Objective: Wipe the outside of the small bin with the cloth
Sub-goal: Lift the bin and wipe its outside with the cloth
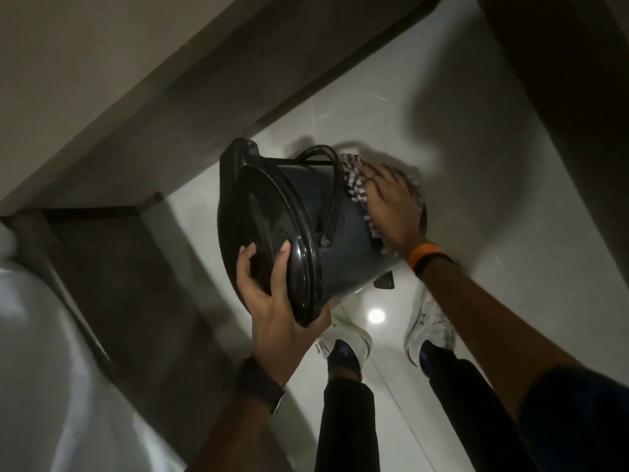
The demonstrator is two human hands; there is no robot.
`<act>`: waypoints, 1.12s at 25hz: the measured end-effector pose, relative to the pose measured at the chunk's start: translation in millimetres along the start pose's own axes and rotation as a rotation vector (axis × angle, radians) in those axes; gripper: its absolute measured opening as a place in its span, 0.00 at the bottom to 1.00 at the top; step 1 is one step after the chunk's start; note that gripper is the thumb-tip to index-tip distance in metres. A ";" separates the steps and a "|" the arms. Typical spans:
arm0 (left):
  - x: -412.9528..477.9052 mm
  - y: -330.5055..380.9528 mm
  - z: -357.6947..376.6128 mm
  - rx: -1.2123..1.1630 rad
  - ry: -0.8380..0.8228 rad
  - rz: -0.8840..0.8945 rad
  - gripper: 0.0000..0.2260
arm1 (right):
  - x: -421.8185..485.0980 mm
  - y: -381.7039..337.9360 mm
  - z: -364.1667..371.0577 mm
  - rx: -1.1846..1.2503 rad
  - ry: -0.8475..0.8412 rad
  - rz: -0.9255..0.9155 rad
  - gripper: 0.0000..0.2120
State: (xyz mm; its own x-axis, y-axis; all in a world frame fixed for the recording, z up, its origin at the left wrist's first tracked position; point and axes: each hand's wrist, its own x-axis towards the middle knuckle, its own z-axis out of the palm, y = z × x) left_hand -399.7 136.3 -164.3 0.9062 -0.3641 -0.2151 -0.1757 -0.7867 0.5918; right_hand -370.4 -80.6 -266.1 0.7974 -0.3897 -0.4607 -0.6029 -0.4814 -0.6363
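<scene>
The small bin [306,229] is held tipped in the air above the floor [476,199]; it looks light, rigid and glossy, so likely slippery. The left hand [272,294] has its grip clamped on the lid rim, a sound hold, while the right hand [391,206] presses the soft checked cloth [354,185] flat against the wall.

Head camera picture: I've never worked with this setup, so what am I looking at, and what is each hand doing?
There is no machine here. One wide camera on a person's head looks down at their own bare hands, legs and shoes on a pale glossy floor. The left hand grips the lid end of a small dark bin, held tipped on its side above the floor. The right hand presses a checked cloth flat against the bin's outer wall near its base. The bin's wire handle lies against its side.
</scene>
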 end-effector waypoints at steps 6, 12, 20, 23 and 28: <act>-0.8 3.5 7.3 -0.008 0.010 0.047 0.42 | -24.6 -10.3 6.0 -0.011 0.024 -0.353 0.22; 3.2 23.2 7.5 0.079 -0.053 0.124 0.40 | -15.4 -38.3 -25.0 0.096 -0.106 -0.284 0.28; 30.5 54.5 31.6 -0.022 0.291 -0.411 0.42 | -16.1 16.0 2.0 -0.038 0.098 -0.375 0.25; 38.1 43.7 14.3 -0.093 0.408 -0.421 0.37 | 14.3 34.0 -13.3 -0.103 -0.094 0.047 0.22; 54.9 29.2 0.9 0.030 0.265 -0.349 0.32 | -38.1 -41.2 10.0 -0.129 -0.057 -0.296 0.26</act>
State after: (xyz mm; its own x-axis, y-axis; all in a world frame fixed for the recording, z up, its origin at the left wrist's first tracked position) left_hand -355.4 92.8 -159.5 0.9799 0.0634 -0.1893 0.1511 -0.8553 0.4956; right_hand -375.6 -38.0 -228.5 0.9366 -0.1752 -0.3036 -0.3401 -0.6638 -0.6661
